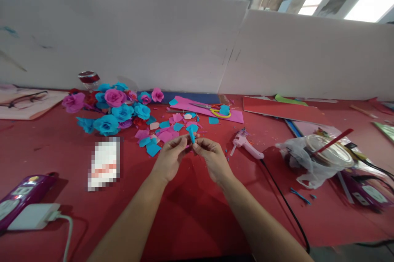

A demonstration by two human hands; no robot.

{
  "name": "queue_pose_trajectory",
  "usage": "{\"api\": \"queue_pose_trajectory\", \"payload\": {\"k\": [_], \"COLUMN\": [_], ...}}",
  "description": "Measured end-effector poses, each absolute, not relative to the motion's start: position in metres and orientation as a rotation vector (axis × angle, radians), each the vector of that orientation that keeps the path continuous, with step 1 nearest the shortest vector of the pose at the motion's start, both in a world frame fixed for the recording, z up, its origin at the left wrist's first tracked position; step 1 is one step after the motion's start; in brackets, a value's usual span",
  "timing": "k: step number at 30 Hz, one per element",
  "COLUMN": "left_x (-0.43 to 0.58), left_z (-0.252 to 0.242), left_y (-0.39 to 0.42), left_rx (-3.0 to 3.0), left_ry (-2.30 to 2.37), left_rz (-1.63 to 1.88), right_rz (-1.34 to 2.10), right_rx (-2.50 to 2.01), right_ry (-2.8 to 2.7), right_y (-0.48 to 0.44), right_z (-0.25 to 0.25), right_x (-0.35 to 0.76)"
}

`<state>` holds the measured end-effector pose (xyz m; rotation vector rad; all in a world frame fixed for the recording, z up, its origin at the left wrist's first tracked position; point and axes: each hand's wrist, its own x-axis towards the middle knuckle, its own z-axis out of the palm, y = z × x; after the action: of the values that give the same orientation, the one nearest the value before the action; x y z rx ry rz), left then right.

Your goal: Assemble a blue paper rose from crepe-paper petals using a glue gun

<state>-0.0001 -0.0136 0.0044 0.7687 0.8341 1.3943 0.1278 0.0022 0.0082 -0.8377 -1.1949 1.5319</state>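
Potentially, the blue paper (192, 132) could crease or slip if your left hand (172, 157) and right hand (214, 157) pinch unevenly. It looks thin and curled, its lower end hard to make out. Both hands grip it above the red table (191, 221), near paper scraps (168, 135).

Bright daylight from the far right
Tall slanted windows (369, 1) glare white; soft shadows dim the near part of the red tabletop (132, 171); a white, coral-banded rectangle (104, 153), left, is pixelated.
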Motion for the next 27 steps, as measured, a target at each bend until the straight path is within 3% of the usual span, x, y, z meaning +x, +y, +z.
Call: {"api": "queue_pose_trajectory", "payload": {"k": [18,27], "left_x": [-0.002,0.004], "left_z": [0.002,-0.004], "left_y": [-0.014,-0.01], "left_rx": [1.047,0.625], "left_ry": [0.981,0.834], "left_rz": [1.509,1.548], "right_rz": [1.362,1.36], "right_rx": [-0.813,-0.826], "right_ry": [-1.372,-1.405], "right_y": [0.011,0.008], "right_z": [-0.008,-0.005], "right_x": [0.127,0.128]}}
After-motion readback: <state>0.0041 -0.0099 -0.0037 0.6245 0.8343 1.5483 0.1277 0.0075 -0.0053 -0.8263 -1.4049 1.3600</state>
